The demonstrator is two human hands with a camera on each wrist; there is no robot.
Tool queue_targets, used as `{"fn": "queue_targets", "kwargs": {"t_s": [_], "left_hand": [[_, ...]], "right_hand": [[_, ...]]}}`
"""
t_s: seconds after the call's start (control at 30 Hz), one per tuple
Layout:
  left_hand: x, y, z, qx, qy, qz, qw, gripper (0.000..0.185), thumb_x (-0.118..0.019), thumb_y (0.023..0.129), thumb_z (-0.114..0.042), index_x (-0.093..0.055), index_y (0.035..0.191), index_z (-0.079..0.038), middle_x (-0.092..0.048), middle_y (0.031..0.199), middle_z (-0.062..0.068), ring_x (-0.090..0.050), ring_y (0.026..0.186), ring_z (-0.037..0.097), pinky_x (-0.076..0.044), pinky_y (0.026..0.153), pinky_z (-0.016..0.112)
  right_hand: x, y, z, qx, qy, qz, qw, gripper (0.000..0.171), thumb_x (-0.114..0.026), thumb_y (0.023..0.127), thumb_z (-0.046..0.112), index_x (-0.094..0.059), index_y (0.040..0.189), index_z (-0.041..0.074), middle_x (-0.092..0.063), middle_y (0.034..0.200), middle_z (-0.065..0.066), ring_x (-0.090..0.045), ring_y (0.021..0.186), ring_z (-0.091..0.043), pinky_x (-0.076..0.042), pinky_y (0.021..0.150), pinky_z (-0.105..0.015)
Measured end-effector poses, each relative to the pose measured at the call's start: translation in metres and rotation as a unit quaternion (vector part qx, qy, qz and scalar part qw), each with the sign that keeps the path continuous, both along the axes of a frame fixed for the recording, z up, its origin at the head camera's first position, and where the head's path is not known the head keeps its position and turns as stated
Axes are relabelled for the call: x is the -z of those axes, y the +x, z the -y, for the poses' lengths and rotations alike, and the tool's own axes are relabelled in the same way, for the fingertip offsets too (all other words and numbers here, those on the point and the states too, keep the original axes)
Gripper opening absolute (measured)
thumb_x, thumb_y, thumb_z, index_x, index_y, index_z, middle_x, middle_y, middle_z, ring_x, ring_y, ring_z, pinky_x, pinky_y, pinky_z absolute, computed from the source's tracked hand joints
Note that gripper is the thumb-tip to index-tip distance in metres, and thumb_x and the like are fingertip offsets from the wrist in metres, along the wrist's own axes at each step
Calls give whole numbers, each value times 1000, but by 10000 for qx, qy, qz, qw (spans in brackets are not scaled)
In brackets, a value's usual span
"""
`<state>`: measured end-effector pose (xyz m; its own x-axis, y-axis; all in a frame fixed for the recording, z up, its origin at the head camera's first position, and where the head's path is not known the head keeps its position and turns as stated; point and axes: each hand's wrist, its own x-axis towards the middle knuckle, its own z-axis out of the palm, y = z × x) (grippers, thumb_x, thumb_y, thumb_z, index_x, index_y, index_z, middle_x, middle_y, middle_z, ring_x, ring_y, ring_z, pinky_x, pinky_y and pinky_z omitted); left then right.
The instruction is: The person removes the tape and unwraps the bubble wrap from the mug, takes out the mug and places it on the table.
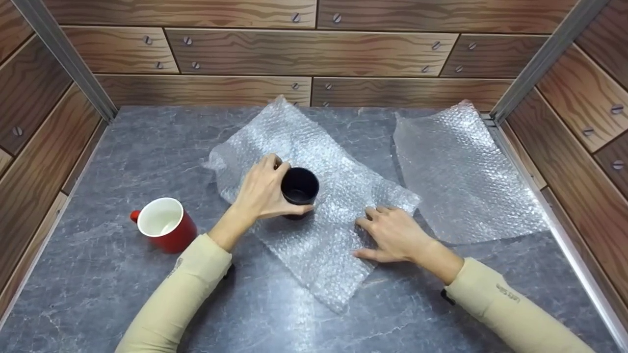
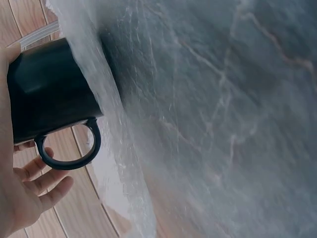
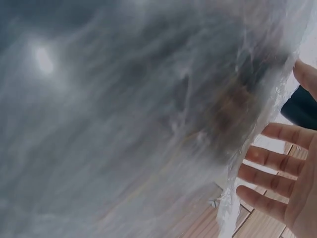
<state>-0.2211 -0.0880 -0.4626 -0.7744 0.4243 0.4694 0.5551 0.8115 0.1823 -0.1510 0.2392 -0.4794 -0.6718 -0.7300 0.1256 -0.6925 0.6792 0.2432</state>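
In the head view, a black mug (image 1: pixel 301 184) stands on a sheet of bubble wrap (image 1: pixel 299 137) near the middle of the table. My left hand (image 1: pixel 262 189) grips it from the left, with the thumb along its near side. Seen from the left wrist, the mug's ring handle (image 2: pixel 94 144) sticks out beside the fingers, and its base meets the wrap. My right hand (image 1: pixel 392 235) rests on the right part of the same sheet. Its fingers (image 3: pixel 272 161) are spread and nearly straight at the plastic in the right wrist view.
A red mug (image 1: pixel 174 235) with a white inside stands at the left, its handle pointing left. Another bubble wrap sheet (image 1: pixel 461 176) lies flat at the right. The grey marbled table (image 1: pixel 147 147) is bordered by wood-patterned walls (image 1: pixel 314 51) at the back and sides.
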Motion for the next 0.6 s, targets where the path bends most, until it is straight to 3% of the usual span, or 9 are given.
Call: {"fn": "queue_targets", "kwargs": {"t_s": [0.23, 0.6], "left_hand": [[-5, 3, 9, -67, 93, 83, 9999, 91, -80, 60, -84, -63, 109, -8, -60, 109, 15, -64, 91, 32, -61, 75, 47], [-12, 7, 27, -274, 173, 160, 9993, 94, -82, 60, -82, -64, 113, -8, -61, 114, 16, -66, 94, 34, -61, 77, 49]], "right_hand": [[-1, 1, 7, 211, 186, 47, 9996, 76, -59, 90, 79, -72, 122, 11, -75, 117, -19, -74, 90, -34, -64, 74, -45], [-1, 2, 9, 203, 29, 75, 9998, 70, -61, 91, 75, -72, 118, 11, -72, 104, -15, -72, 82, -31, -62, 69, -44]]}}
